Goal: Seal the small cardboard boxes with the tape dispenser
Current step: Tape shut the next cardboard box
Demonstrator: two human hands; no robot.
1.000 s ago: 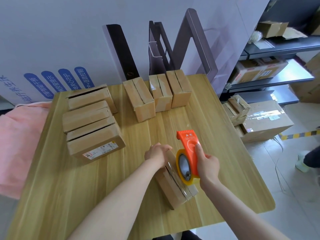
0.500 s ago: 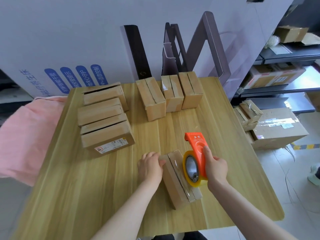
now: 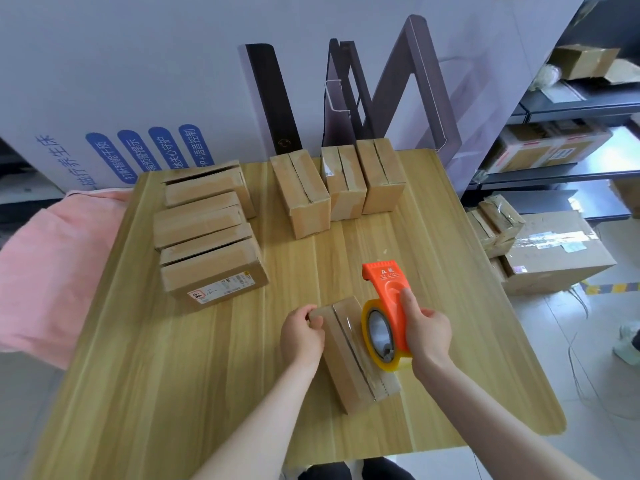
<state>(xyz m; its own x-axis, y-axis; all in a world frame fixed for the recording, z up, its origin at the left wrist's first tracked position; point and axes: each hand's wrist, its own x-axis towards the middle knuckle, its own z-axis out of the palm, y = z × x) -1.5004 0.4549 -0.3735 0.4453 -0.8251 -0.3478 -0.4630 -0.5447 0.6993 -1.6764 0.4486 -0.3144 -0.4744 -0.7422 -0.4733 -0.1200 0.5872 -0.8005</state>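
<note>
A small cardboard box [image 3: 349,362] lies on the wooden table [image 3: 173,375] near its front edge, with clear tape along its top seam. My left hand [image 3: 301,336] grips the box's far left corner. My right hand [image 3: 427,336] grips the orange tape dispenser [image 3: 386,299] with its yellow tape roll [image 3: 379,336], which stands on the box's right side. Several more small boxes [image 3: 207,230] are stacked at the left of the table. Three others [image 3: 337,185] stand in a row at the back.
A white printed panel [image 3: 138,81] and dark frames [image 3: 381,91] stand behind the table. Pink cloth [image 3: 45,271] lies at the left. Shelves with cartons [image 3: 547,147] and a big carton [image 3: 550,251] on the floor are at the right.
My left hand slid from the top of the box to its far left corner. The dispenser stayed on the box's right side. The camera view shifted slightly.
</note>
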